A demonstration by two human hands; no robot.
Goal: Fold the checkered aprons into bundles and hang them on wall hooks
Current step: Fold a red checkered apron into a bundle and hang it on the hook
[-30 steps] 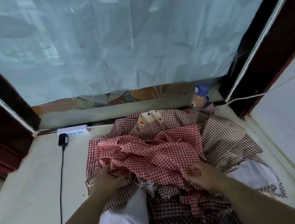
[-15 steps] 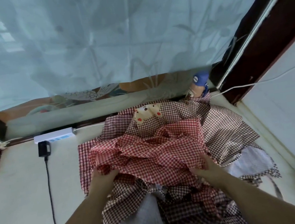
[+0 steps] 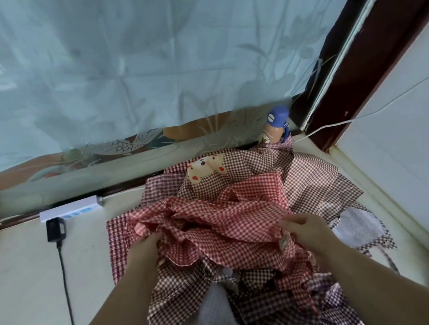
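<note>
A crumpled red checkered apron (image 3: 214, 216) lies on top of a heap of aprons on the pale surface (image 3: 20, 280). My left hand (image 3: 144, 248) grips its left edge, fingers buried in the folds. My right hand (image 3: 306, 229) grips its right edge. Under it spreads a brown checkered apron (image 3: 315, 177) with a bear patch (image 3: 204, 167) near the back. More dark checkered cloth (image 3: 278, 297) and a white lining (image 3: 218, 310) lie toward me. No wall hook is in view.
A white power strip (image 3: 69, 211) with a black plug (image 3: 55, 230) and cable (image 3: 66, 288) sits at the left. A small bottle with a blue cap (image 3: 275, 125) stands in the back corner. A curtained window (image 3: 141, 63) is behind, a white wall (image 3: 407, 138) on the right.
Both hands have lifted and bunched the red apron slightly, my right hand shifting to its right edge. The camera has tilted and moved closer to the pile.
</note>
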